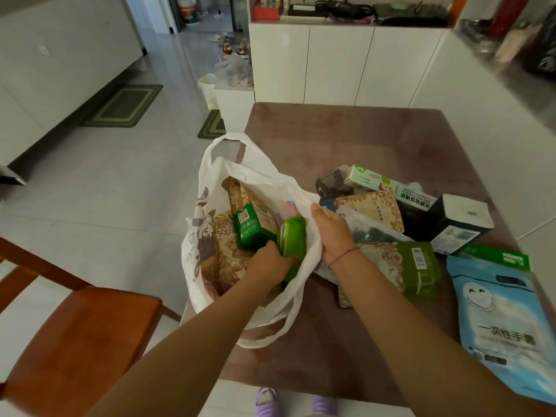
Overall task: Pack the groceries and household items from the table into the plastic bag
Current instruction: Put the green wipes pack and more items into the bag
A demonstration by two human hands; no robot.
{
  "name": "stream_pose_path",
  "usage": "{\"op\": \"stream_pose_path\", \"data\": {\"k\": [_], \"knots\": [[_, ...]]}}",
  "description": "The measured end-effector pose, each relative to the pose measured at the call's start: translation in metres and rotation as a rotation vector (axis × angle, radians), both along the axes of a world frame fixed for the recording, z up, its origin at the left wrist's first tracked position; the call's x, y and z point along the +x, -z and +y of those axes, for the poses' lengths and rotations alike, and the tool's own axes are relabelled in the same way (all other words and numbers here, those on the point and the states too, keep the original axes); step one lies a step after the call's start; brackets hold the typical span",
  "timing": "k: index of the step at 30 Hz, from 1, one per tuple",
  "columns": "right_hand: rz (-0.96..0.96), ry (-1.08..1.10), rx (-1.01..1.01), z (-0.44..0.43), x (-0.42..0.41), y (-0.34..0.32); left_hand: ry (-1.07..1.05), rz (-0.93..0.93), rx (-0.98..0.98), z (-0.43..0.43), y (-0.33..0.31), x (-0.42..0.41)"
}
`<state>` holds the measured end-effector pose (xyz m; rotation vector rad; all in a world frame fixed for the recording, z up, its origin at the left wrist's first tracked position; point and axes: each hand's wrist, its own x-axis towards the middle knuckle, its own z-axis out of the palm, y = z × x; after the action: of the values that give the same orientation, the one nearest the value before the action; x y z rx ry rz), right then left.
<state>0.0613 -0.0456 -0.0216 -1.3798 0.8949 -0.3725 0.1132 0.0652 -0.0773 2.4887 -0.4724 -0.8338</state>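
Left hand clasping green box inside plastic bag, right hand gripping its rim

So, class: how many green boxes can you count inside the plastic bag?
2. One green box stands upright in the middle of the plastic bag; the other green box is at the bag's right side, gripped by the left hand. Others may be hidden underneath.

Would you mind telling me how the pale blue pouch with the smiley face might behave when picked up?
The pale blue pouch looks like soft film lying flat, so it would probably flop. It seems light for its size. Its glossy surface might slip in the fingers.
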Motion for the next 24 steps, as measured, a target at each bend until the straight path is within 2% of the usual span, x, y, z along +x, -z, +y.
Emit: {"op": "stream_pose_path", "data": {"k": [3,7,10,12,14,15,17,20,24], "knots": [[0.021,-0.031,-0.09,-0.002,-0.002,0.0,-0.028,-0.102,0.015,-0.002,-0.005,0.002],[-0.022,-0.057,-0.203,-0.006,-0.007,0.003,-0.006,-0.278,-0.083,0.009,-0.032,0.002],[-0.005,-0.106,-0.329,-0.008,-0.011,0.005,0.003,-0.653,-0.141,0.033,-0.066,0.012],[-0.003,-0.146,-0.39,-0.008,-0.013,0.005,-0.101,-0.914,-0.094,0.054,-0.082,0.022],[0.019,-0.182,-0.436,-0.006,-0.015,0.008,-0.244,-0.979,0.006,0.072,-0.087,0.034],[0.046,-0.197,-0.45,-0.005,-0.016,0.009,-0.296,-0.907,0.058,0.08,-0.088,0.039],[0.111,-0.236,-0.452,-0.003,-0.018,0.012,-0.372,-0.615,0.088,0.092,-0.082,0.05],[0.166,-0.305,-0.403,-0.005,-0.021,0.013,-0.413,-0.161,-0.134,0.092,-0.077,0.051],[0.078,-0.261,-0.261,-0.012,-0.032,-0.001,-0.551,0.085,-0.403,0.07,-0.081,0.036]]}}
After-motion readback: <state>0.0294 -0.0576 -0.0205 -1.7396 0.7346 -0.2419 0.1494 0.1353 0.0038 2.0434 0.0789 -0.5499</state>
